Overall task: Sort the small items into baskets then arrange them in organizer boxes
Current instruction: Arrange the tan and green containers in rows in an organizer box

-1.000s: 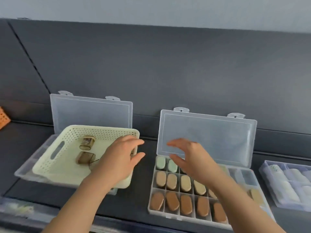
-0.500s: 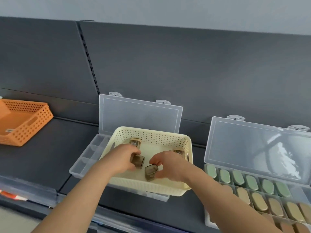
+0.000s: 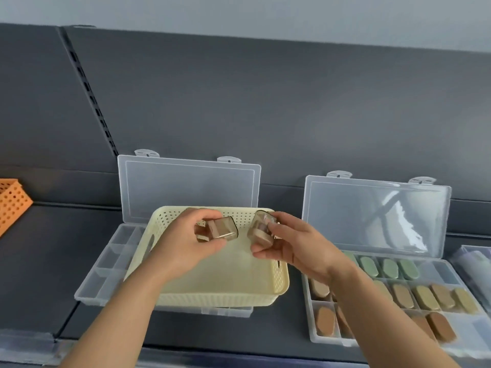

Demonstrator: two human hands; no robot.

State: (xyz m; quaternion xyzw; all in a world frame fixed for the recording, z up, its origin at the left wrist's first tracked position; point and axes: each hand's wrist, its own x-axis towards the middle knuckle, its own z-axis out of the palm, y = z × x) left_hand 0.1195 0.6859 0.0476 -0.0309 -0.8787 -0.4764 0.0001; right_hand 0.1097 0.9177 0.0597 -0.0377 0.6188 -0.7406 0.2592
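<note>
Evidently left grip [image 3: 183, 243] pinches clear case [image 3: 223, 228], right grip [image 3: 297, 248] second case [image 3: 261, 227]: prob. light, stiff, slick; hold flat sides.

A cream perforated basket [image 3: 225, 285] sits atop an open clear organizer box [image 3: 109, 261], whose lid stands upright at 12 o'clock. Above the basket two small clear-capped brown pieces are raised: the left item [image 3: 221, 227] pinched by the left hand [image 3: 183, 243], and the right item [image 3: 261, 229] at its 3 o'clock in the right hand [image 3: 295, 245]. At the basket's 3 o'clock, a second open box [image 3: 358, 208] holds rows of green ovals [image 3: 390, 268], tan ovals [image 3: 422, 297] and brown ovals [image 3: 325, 321]. An orange basket [image 3: 12, 205] lies at 9 o'clock.
</note>
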